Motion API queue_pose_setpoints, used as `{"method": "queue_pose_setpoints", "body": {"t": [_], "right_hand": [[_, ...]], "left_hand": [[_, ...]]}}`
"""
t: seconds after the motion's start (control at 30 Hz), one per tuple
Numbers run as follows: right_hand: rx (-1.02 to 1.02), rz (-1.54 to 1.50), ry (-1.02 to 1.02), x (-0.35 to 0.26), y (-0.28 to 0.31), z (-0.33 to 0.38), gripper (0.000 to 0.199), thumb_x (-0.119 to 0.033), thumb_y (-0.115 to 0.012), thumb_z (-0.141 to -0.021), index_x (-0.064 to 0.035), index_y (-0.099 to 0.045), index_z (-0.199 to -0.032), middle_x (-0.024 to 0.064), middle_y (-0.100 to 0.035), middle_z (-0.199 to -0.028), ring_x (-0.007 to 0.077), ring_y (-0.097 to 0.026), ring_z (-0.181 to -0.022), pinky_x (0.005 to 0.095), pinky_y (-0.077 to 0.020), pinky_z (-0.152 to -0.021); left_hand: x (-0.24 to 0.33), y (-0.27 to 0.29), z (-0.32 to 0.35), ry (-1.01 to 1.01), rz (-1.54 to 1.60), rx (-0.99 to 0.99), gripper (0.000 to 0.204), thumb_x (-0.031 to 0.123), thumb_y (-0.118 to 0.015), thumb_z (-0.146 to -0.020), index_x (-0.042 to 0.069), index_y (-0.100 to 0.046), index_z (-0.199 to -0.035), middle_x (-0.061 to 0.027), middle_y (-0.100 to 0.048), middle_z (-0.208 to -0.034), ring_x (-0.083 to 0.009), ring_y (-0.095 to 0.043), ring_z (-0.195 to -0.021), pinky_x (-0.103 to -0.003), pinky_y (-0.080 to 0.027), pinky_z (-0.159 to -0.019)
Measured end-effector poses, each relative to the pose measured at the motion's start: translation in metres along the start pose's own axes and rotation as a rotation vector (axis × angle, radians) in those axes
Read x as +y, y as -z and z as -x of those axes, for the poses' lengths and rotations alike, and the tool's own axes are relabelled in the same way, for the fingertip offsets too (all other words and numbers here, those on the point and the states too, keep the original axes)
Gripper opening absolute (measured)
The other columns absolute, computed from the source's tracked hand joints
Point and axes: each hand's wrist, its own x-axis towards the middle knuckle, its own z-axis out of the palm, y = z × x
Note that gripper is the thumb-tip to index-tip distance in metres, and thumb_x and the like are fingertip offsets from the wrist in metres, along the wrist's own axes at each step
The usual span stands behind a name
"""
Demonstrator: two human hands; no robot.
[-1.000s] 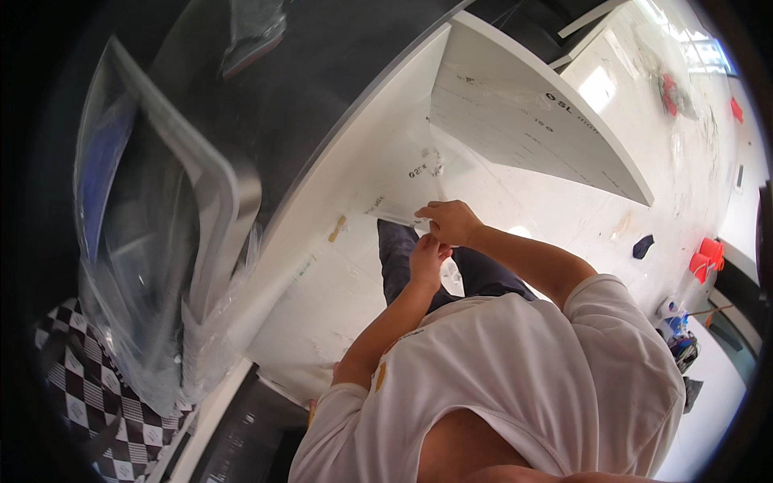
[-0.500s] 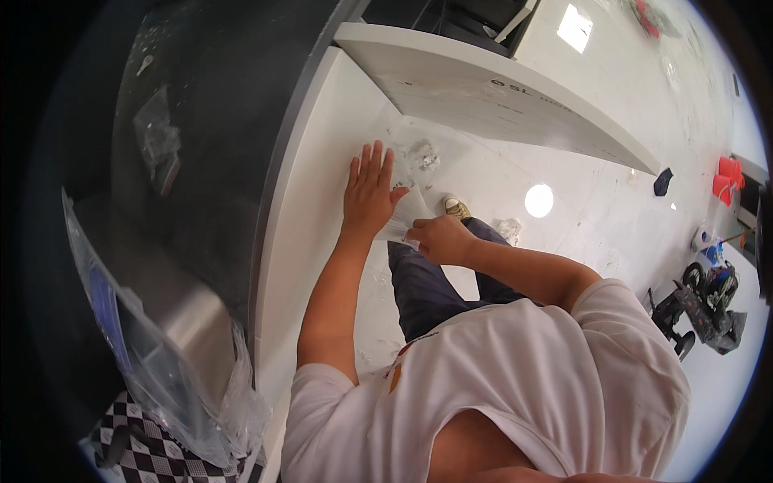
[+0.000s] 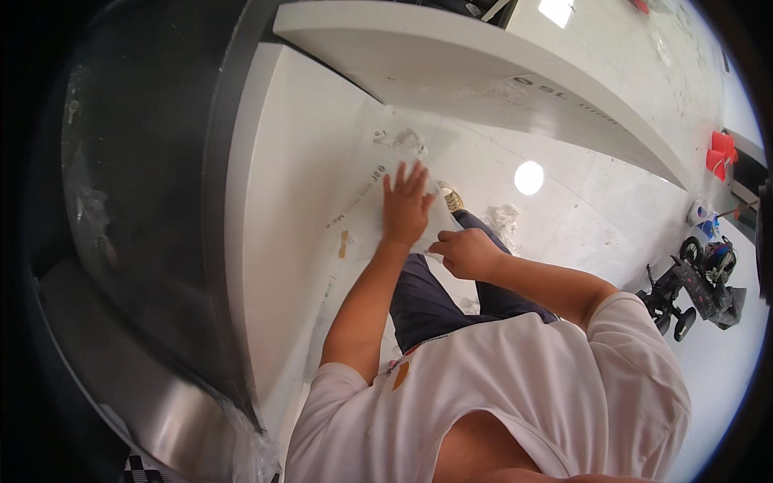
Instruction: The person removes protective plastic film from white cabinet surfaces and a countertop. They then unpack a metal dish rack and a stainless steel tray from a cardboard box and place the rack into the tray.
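Shifted off the dark lettering, my left fingers spread, seemingly against clear film beside the white panel, grasping nothing; my right fingers pinch its edge, probably keeping it taut.

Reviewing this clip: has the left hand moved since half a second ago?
Yes. The left hand has moved rightward, farther from the outer edge of the long white panel at left.
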Motion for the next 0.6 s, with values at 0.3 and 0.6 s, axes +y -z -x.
{"method": "queue_pose_setpoints", "body": {"t": [0.3,0.6], "right_hand": [[0.557,-0.389,-0.031,0.009,0.052,-0.011,0.023,-0.005,-0.065,-0.077,-0.0047,-0.064,-0.1,0.0122,-0.06,-0.092,0.0256,-0.063,-0.069,0.0339,-0.052,-0.061],[0.8,-1.085,-0.45,-0.028,0.072,-0.212,0.055,-0.05,-0.04,-0.096,-0.0007,-0.05,-0.119,0.0168,-0.062,-0.107,0.0302,-0.058,-0.101,0.0356,-0.0432,-0.088]], "left_hand": [[0.01,-0.032,0.025,0.059,0.187,0.142,0.011,0.017,-0.064,-0.083,0.008,-0.064,-0.089,-0.0053,-0.064,-0.101,-0.0271,-0.053,-0.112,-0.052,-0.027,-0.108],[0.017,0.03,0.04,0.059,0.201,0.196,0.018,0.01,-0.063,-0.077,0.0,-0.062,-0.092,-0.0155,-0.061,-0.097,-0.0335,-0.053,-0.103,-0.053,-0.031,-0.107]]}}
